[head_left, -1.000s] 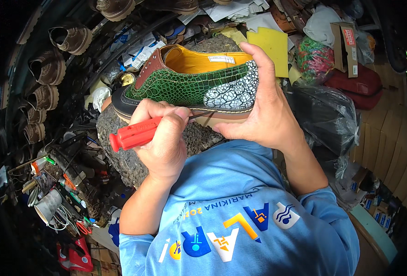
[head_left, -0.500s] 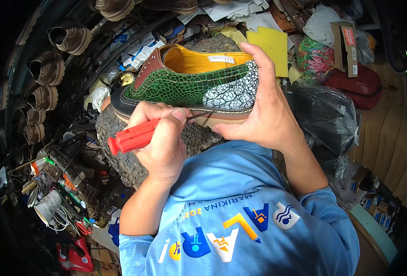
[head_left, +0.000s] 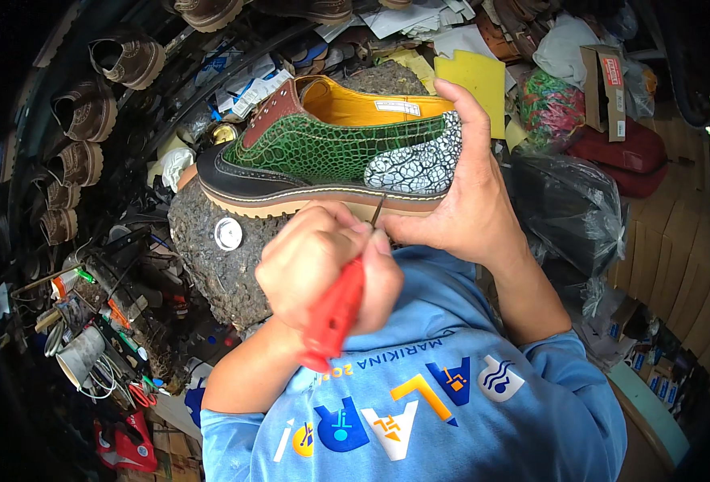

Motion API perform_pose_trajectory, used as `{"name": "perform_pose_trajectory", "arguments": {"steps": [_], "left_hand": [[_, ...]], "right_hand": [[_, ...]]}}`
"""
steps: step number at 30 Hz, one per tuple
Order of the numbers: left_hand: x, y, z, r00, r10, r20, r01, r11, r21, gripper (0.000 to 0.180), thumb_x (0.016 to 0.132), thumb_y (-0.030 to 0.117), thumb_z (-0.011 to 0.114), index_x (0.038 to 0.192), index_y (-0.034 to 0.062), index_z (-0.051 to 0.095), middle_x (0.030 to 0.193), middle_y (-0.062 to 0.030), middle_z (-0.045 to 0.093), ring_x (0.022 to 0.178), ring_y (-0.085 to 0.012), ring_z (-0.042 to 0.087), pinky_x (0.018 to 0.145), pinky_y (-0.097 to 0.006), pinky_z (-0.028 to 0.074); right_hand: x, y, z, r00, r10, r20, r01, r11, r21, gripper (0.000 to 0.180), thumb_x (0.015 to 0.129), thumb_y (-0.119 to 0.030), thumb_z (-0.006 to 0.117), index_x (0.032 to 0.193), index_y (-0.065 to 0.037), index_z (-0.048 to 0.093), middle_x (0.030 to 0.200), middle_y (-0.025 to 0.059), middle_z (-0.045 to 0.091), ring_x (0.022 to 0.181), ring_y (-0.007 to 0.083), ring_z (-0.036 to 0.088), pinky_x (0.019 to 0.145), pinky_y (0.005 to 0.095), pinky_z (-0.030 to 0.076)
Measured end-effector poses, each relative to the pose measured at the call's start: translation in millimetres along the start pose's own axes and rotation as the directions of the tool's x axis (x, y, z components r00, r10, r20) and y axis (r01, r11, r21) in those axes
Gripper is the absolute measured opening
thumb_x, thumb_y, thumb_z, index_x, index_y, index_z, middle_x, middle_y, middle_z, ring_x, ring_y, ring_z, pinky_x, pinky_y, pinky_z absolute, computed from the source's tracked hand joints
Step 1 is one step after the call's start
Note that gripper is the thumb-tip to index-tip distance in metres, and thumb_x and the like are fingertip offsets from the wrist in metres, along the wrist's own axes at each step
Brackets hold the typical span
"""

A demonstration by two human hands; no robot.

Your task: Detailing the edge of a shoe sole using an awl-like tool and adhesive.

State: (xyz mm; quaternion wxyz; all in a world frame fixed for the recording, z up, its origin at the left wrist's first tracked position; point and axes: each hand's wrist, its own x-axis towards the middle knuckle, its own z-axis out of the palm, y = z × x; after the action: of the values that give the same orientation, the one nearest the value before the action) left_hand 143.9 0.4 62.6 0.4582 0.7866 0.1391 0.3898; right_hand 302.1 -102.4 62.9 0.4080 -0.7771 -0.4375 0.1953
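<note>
A low shoe point(head_left: 315, 157) lies on its side-to-side length across the view, toe to the left. It has green crocodile-patterned leather, a black toe, a brown lacing panel, a yellow lining and a black-and-white crackled heel patch. My right hand point(head_left: 479, 193) grips its heel end, thumb beneath by the sole and fingers up behind the collar. Closed around a red-handled awl point(head_left: 335, 313), my left hand point(head_left: 315, 265) is below the sole. The awl's thin dark shaft points up, its tip at the pale-stitched welt under the heel patch.
A rough dark stone block point(head_left: 218, 277) stands below and behind the shoe, with a round white disc point(head_left: 228, 234) on it. Brown shoes point(head_left: 86, 108) line the left rim. Tools and cables clutter the lower left; yellow sheets point(head_left: 471, 88) and a black plastic bag point(head_left: 568, 209) lie to the right.
My left hand has swung the awl from lying nearly along the sole to pointing up, its handle now toward my shirt. The shoe has shifted slightly right, and the white disc has come into view.
</note>
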Motion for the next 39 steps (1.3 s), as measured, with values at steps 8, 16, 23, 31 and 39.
{"name": "perform_pose_trajectory", "arguments": {"steps": [8,16,23,31,39], "left_hand": [[-1.8,-14.2,-5.2,0.759,-0.64,-0.117,0.352,0.556,-0.753,0.009,0.081,0.003,0.061,0.079,0.0025,0.052,0.067,-0.0082,0.059,0.056,-0.011,0.051,0.059,-0.025,0.045],[4.5,-9.9,0.2,0.727,-0.668,-0.161,0.452,0.642,-0.62,0.01,0.081,0.004,0.057,0.075,0.0057,0.049,0.06,-0.004,0.051,0.049,-0.0114,0.049,0.055,-0.025,0.046],[3.1,-10.9,1.1,0.702,-0.695,-0.152,0.479,0.619,-0.622,0.007,0.081,0.004,0.056,0.076,0.0049,0.05,0.063,-0.0072,0.056,0.051,-0.0127,0.053,0.054,-0.024,0.045],[4.7,-9.4,-0.5,0.691,-0.709,-0.138,0.486,0.598,-0.637,0.006,0.08,0.003,0.055,0.077,0.0046,0.05,0.063,-0.009,0.057,0.048,-0.0113,0.048,0.057,-0.027,0.05],[2.9,-8.1,3.3,0.73,-0.661,-0.174,0.425,0.638,-0.642,0.009,0.082,0.002,0.059,0.078,0.0036,0.051,0.066,-0.0091,0.059,0.054,-0.0106,0.048,0.062,-0.029,0.049]], "right_hand": [[4.6,-0.9,-3.1,1.0,-0.016,0.019,0.016,1.0,-0.003,0.12,0.053,-0.014,0.091,0.148,-0.005,0.018,0.123,0.0194,0.058,0.113,0.0268,0.06,0.1,0.0374,0.046],[5.0,-3.8,-2.6,0.999,0.021,0.035,-0.021,0.999,0.023,0.119,0.053,-0.013,0.09,0.148,-0.005,0.018,0.122,0.0185,0.059,0.111,0.0251,0.061,0.099,0.0365,0.047],[6.7,-2.7,-1.4,1.0,-0.009,0.015,0.008,0.999,0.046,0.118,0.053,-0.01,0.089,0.148,-0.005,0.019,0.122,0.0186,0.059,0.112,0.0249,0.061,0.099,0.0366,0.047],[6.6,-2.8,-1.0,1.0,0.001,0.019,-0.001,0.999,0.049,0.118,0.053,-0.009,0.089,0.148,-0.004,0.019,0.122,0.0186,0.059,0.111,0.0244,0.061,0.098,0.0362,0.047],[5.5,-4.8,-0.9,0.998,0.062,-0.01,-0.06,0.989,0.135,0.11,0.053,-0.02,0.09,0.144,-0.003,0.029,0.131,0.0261,0.047,0.12,0.0414,0.053,0.102,0.0439,0.044]]}}
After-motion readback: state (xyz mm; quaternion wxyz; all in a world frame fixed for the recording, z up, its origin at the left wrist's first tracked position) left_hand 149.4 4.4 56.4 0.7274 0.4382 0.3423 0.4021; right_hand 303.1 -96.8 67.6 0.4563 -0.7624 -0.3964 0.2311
